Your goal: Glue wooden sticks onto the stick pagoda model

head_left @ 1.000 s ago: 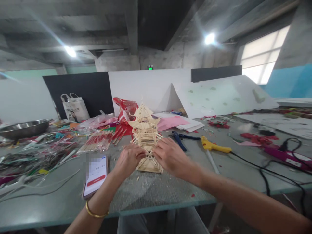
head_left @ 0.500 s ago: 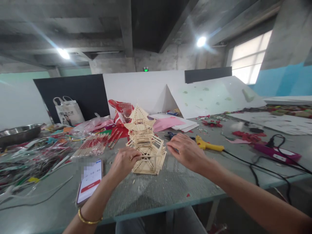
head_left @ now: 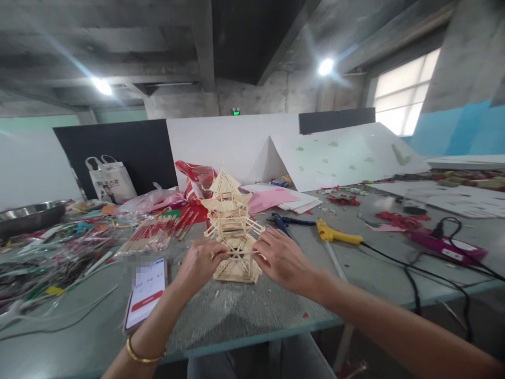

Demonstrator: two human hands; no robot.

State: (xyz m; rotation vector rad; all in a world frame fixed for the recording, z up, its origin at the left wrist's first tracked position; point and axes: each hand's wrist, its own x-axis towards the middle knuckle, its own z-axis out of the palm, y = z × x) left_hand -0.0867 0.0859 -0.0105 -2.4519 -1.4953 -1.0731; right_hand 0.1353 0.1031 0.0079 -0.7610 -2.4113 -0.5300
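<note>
A pale pagoda model point(head_left: 226, 208) built of thin wooden sticks stands upright on the table in front of me. My left hand point(head_left: 203, 262), with a gold bangle on its wrist, is closed in a pinch at the left end of a thin wooden stick point(head_left: 240, 253). At the stick's right end, my right hand point(head_left: 282, 260) is closed too, its fingertips pressed together. The stick lies level across the near side of the model's lower tier. Whether it touches the model I cannot tell. The hands cover parts of both lower sides.
A lit phone point(head_left: 145, 295) lies left of my left forearm. To the right are a yellow glue gun point(head_left: 339, 233) with its cable, blue-handled pliers point(head_left: 282, 223) and a purple power strip point(head_left: 450, 247). Bagged red-tipped sticks point(head_left: 152, 234) and craft scraps cover the left side.
My right hand has moved left and down from beside the model and closed on the stick's right end. My left hand has stayed in place.
</note>
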